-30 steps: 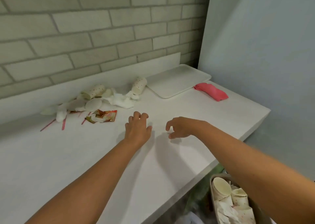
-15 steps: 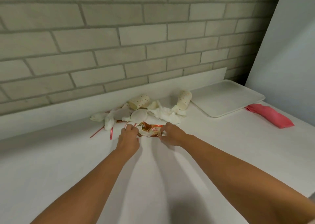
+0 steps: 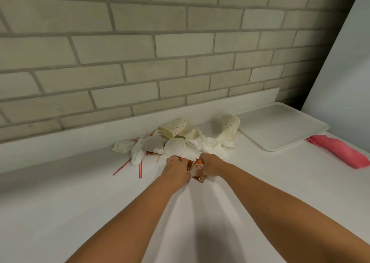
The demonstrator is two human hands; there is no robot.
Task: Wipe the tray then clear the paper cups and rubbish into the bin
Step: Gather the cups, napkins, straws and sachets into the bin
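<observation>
A heap of rubbish lies against the back wall of the white counter [image 3: 60,212]: two dotted paper cups [image 3: 175,127] [image 3: 230,126] on their sides, two round lids [image 3: 173,147], crumpled tissues [image 3: 208,145] and red straws [image 3: 140,169]. My left hand [image 3: 177,169] and my right hand [image 3: 210,165] meet at the heap's front edge. Between them stands an orange snack wrapper [image 3: 197,167], gripped by my right hand. My left hand's fingers curl on wrapper scraps beside it. The white tray [image 3: 280,128] lies to the right, with a pink cloth [image 3: 340,152] beside it.
A brick wall rises behind the counter's low white upstand. A pale panel closes off the right side past the tray. The bin is out of view.
Both hands moved from the bare counter forward to the rubbish heap and closed on the orange wrapper. The view swung left, away from the bin.
</observation>
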